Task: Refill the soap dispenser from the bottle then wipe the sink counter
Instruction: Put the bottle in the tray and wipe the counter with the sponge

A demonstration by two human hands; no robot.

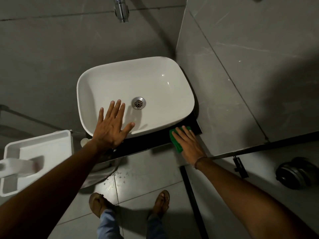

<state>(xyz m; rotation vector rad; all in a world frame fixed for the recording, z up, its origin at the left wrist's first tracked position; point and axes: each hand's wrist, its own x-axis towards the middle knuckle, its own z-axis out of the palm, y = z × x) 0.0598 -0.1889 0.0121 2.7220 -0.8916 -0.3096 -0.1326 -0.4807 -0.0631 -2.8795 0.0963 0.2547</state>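
Grey tiled floor [138, 178] nearest, my sandalled feet [98, 204] on it. Black surface [146, 145] next: right hand [188, 145] flat, fingers straight, pressing green sponge [176, 143] on its right end, just beside basin. Left hand [112, 126] spread wide over white basin's [155, 80] near rim. Drain [138, 103] just beyond. Chrome tap [121, 9] farthest.

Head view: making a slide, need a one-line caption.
Right hand presses a green sponge onto the black counter; left hand spreads over the white basin's rim.

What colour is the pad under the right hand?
Green, seen in the head view, pressed on the black counter.
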